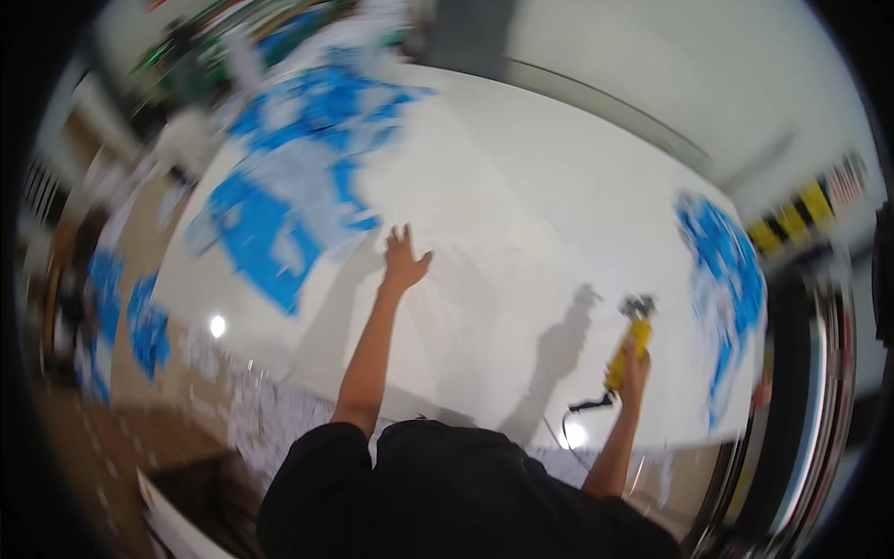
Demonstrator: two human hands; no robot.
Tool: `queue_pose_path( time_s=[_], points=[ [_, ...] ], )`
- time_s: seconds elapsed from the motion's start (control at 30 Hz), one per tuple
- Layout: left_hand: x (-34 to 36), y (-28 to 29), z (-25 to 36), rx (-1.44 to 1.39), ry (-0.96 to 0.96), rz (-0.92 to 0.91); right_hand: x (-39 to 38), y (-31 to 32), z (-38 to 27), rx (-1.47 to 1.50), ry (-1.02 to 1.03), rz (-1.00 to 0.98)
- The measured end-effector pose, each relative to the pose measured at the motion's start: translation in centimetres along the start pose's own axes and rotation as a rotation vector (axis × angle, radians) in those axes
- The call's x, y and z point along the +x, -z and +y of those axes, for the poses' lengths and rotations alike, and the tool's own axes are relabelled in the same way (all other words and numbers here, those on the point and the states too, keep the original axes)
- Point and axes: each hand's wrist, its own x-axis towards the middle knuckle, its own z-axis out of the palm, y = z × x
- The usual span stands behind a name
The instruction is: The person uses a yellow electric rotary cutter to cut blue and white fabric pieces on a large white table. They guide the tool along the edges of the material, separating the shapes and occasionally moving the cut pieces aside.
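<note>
My left hand (406,262) reaches out over a large white sheet (466,168), its fingers spread and nothing held. Whether it touches the surface is hard to tell. In my right hand (636,368) is a yellow corded power tool (629,349), gripped around its body with the grey metal head pointing away from me. The head is blurred, so its exact kind cannot be made out. A dark cord (566,427) hangs from its rear end and loops toward my body. Shadows of both arms fall across the white surface.
Crumpled blue-and-white film (270,233) covers the sheet's left side. More blue film (726,270) lies along its right edge. Scraps litter the floor (279,419) at the near left. Long rails or profiles (819,401) stand at the right. A blurred person (186,140) is at the far left.
</note>
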Motion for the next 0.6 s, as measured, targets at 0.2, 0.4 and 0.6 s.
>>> queue_pose_path(
  time_s=[0.2, 0.4, 0.6],
  points=[
    [3.1, -16.5, 12.0, 0.144, -0.148, -0.43, 5.0, 3.8, 8.2, -0.017, -0.091, 0.209],
    [1.1, -25.0, 23.5, 0.276, -0.304, -0.551, 4.7, 8.7, 13.3, -0.11, -0.259, 0.359],
    [-4.0, -29.3, 23.1, 0.31, -0.715, -0.393, 8.6, 16.8, 14.4, -0.068, -0.271, 0.315]
  ],
)
